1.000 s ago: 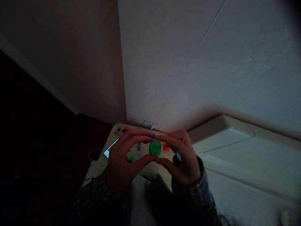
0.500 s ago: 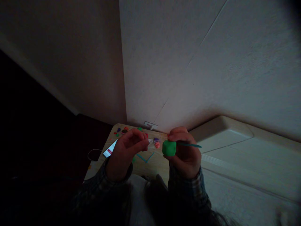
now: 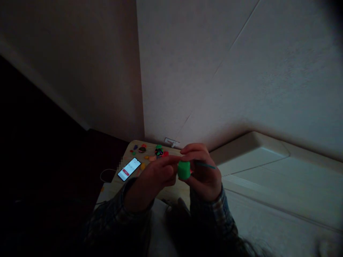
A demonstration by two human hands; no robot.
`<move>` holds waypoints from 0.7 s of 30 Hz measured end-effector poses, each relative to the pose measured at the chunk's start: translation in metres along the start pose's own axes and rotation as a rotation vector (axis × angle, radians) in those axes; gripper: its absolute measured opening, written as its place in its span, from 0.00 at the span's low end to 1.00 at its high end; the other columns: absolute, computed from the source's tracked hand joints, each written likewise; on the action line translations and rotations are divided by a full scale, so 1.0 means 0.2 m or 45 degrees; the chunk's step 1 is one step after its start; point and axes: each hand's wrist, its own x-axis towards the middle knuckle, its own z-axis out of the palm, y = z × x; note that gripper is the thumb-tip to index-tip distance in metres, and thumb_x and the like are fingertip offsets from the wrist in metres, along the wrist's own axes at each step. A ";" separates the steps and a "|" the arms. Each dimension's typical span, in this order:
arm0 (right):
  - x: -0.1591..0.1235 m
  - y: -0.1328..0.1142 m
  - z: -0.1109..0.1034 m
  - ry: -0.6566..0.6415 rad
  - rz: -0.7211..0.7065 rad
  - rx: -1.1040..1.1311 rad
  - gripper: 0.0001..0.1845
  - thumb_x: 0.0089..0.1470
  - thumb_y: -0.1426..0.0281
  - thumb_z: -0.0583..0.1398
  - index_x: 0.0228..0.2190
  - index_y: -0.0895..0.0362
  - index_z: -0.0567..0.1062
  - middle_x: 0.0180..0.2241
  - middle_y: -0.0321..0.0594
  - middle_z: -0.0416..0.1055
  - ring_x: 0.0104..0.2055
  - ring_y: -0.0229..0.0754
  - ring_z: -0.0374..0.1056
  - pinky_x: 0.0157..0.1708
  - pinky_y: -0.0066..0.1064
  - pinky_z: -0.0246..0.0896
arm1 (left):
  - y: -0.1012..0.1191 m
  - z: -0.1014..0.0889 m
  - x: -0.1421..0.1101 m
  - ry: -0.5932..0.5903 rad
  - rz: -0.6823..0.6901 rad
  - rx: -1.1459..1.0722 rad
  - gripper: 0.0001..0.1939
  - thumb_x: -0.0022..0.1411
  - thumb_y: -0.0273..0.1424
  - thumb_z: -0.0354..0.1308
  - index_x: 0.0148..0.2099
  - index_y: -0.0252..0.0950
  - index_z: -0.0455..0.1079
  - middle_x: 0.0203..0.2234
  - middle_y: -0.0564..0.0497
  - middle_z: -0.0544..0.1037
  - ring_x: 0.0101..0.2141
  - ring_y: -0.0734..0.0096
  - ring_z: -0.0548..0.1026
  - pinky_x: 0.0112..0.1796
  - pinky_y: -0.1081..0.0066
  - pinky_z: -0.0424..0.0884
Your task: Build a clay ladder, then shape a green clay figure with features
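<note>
Phone point(image 3: 129, 169) on table point(image 3: 171, 193) — wall point(image 3: 203, 71) behind.

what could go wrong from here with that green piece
The green piece is pinched in the right hand, so it might slip. The teal stick, also in that hand, could work loose. The left sleeve looks close to the lit phone and might nudge it.

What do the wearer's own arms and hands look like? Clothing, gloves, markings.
Left hand and right hand are bare, no gloves. Both arms are in long sleeves reaching about the wrists: left sleeve and right sleeve are dark, bluish plaid with paler lines. Too dim to make out finer markings.
</note>
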 end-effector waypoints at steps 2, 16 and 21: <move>0.00 0.00 0.00 -0.040 0.000 -0.038 0.16 0.49 0.73 0.61 0.42 0.50 0.71 0.41 0.39 0.66 0.38 0.40 0.63 0.28 0.29 0.60 | 0.01 0.00 -0.01 0.017 0.022 0.055 0.22 0.44 0.47 0.67 0.37 0.36 0.76 0.24 0.53 0.70 0.26 0.77 0.62 0.28 0.75 0.59; 0.03 -0.06 0.00 -0.022 -0.195 -0.340 0.12 0.51 0.66 0.62 0.39 0.54 0.73 0.37 0.41 0.69 0.39 0.42 0.67 0.33 0.32 0.67 | 0.00 0.02 -0.01 0.017 -0.051 -0.048 0.19 0.44 0.48 0.67 0.30 0.37 0.77 0.22 0.51 0.75 0.25 0.72 0.72 0.29 0.73 0.67; 0.02 -0.06 0.00 0.009 -0.231 -0.382 0.11 0.53 0.67 0.61 0.40 0.54 0.73 0.37 0.41 0.68 0.40 0.42 0.67 0.37 0.34 0.68 | 0.00 0.01 -0.02 0.051 0.007 0.058 0.21 0.41 0.49 0.68 0.30 0.36 0.77 0.23 0.51 0.76 0.27 0.70 0.72 0.29 0.72 0.66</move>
